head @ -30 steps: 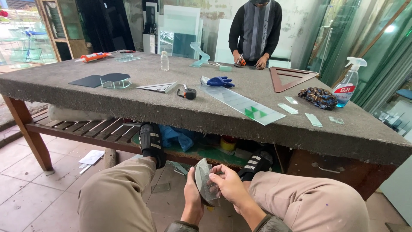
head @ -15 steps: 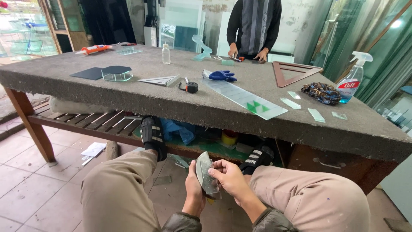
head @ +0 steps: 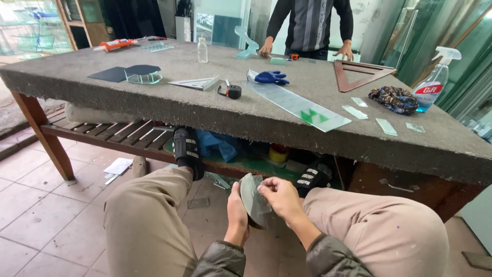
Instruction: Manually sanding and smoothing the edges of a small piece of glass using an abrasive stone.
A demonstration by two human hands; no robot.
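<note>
I sit low with my knees up before a big felt-covered table (head: 154, 105). Between my knees I hold a curved piece of glass (head: 252, 195), rounded at the top. My left hand (head: 237, 213) grips it from the left and below. My right hand (head: 279, 197) pinches its right edge with the fingertips. A dark block sits behind the glass in my left hand; what it is cannot be made out.
On the table lie a long glass strip (head: 300, 105), a blue glove (head: 270, 77), a tape measure (head: 233, 91), a set square (head: 197, 83), small glass pieces (head: 385, 126), a spray bottle (head: 434, 84) and a wooden triangle (head: 361, 73). A person (head: 310, 25) stands at the far side.
The view has dipped slightly and come closer to the table. My hands have stayed on the glass, with the right fingers shifting along its edge. The person opposite has spread their hands on the table.
</note>
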